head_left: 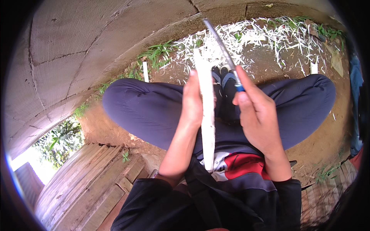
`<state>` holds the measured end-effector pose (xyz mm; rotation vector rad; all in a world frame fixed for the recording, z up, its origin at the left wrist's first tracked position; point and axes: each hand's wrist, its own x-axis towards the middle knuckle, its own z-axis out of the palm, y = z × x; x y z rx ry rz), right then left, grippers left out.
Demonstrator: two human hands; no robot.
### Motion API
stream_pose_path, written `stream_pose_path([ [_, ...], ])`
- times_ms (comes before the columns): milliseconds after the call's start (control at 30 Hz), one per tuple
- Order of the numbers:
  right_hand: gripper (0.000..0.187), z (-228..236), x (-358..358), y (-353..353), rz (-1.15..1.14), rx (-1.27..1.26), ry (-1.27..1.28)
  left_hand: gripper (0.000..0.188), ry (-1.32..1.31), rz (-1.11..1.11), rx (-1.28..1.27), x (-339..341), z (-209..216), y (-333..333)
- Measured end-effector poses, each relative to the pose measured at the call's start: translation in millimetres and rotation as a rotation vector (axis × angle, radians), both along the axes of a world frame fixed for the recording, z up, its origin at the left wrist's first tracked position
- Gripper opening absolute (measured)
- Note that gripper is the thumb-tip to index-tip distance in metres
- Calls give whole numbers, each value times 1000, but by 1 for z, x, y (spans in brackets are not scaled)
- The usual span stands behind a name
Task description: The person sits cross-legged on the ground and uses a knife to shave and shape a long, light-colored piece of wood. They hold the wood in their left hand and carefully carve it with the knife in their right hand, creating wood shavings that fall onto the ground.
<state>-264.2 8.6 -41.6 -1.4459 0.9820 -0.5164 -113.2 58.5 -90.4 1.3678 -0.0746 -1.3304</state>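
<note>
My left hand (192, 101) is closed on a long, pale white stick (208, 131) that looks like stripped wood. The stick stands along my body's midline, its lower end against my shirt and its far end reaching past my fingers toward the shavings. In my right hand (257, 113) is a knife (222, 45) with a long, narrow grey blade and a blue handle, mostly covered by my fingers. The blade slants up and to the left, beyond the stick's right side, apart from it. My left fingertips are hidden behind the stick.
White shavings (231, 42) litter the brown soil beyond my feet (223, 77). A concrete block wall (115, 38) curves along the left and far side. Wooden planks (88, 184) lie at lower left. Short white strips (145, 72) rest beside my knees, and blue cloth (355, 100) hangs at the right.
</note>
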Motion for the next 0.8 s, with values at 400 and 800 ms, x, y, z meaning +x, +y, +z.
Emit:
stream_pose_path([
  [400, 46, 10, -53, 48, 240, 176, -87, 45, -55, 90, -91, 21, 3, 6],
  [800, 45, -9, -6, 35, 53, -40, -28, 45, -268, -77, 22, -20, -4, 13],
])
